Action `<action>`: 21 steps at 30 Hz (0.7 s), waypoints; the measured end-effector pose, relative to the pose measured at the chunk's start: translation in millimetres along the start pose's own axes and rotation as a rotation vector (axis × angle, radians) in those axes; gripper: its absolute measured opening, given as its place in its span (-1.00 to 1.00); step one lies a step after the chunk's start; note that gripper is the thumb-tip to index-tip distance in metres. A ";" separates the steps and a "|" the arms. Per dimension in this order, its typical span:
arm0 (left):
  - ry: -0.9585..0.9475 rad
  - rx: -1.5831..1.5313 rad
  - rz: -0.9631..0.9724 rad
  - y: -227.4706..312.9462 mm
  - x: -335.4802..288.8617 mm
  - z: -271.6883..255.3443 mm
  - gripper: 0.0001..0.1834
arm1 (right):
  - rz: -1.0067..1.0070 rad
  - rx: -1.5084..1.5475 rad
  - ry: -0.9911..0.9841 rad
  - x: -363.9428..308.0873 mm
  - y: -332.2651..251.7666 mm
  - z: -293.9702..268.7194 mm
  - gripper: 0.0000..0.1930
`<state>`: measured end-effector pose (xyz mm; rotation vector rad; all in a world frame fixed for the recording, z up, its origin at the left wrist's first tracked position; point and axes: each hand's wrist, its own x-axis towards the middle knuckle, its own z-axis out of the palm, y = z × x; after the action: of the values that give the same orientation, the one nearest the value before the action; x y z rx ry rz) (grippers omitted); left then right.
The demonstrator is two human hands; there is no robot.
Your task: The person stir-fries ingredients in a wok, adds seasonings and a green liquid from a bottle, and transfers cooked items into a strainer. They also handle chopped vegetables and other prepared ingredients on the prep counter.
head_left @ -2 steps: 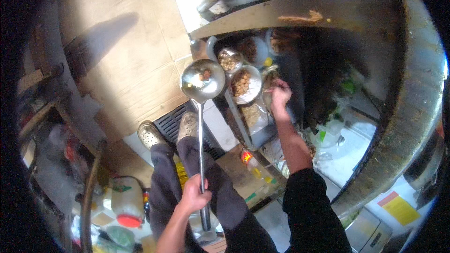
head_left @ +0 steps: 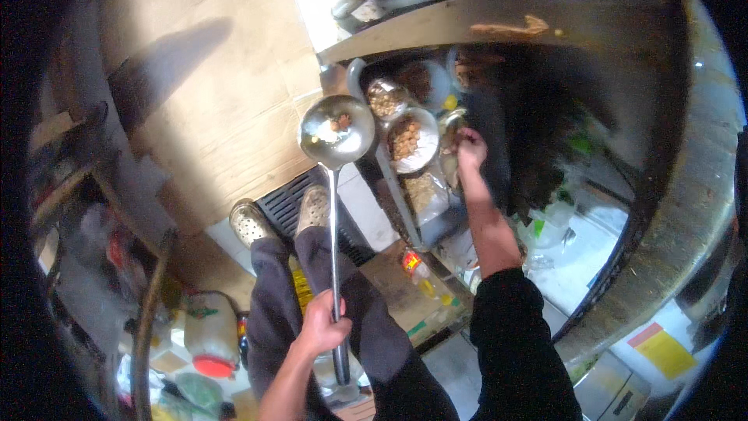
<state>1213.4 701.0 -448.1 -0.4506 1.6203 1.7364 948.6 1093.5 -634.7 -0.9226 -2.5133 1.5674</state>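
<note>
My left hand [head_left: 325,323] is closed round the dark handle of a long metal ladle [head_left: 336,126]. The ladle's wide bowl points away from me, and a few small brown pieces and a yellowish bit lie in it. Over a tray of spices to the right, my right hand [head_left: 471,150] has its fingers drawn together beside an open bag [head_left: 451,136] with dull greenish-brown contents. What those fingers hold, if anything, is too small to make out. Left of that hand stand a bowl of round brown pieces [head_left: 407,140] and a smaller bowl of pale brown pieces [head_left: 385,98].
Below the bowls lies a clear bag of pale flakes [head_left: 423,192]. A small bottle with a red and yellow label [head_left: 414,263] lies nearer me. A curved metal counter edge [head_left: 686,187] bounds the right side. Cardboard [head_left: 226,101] covers the floor ahead; a red-lidded jar [head_left: 210,331] stands lower left.
My right hand has shifted very slightly relative to the bag, its fingers still together. The ladle and my left hand look almost the same, and the view has tilted a little.
</note>
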 end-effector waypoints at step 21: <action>0.028 0.030 0.063 -1.9 0.6 -3.3 -0.79 | 0.052 0.224 -0.160 -43.0 -63.0 34.2 -0.86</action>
<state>1213.6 697.9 -450.4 -0.4151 1.6944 1.7571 943.4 1024.7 -587.6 -0.8708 -2.3616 1.9625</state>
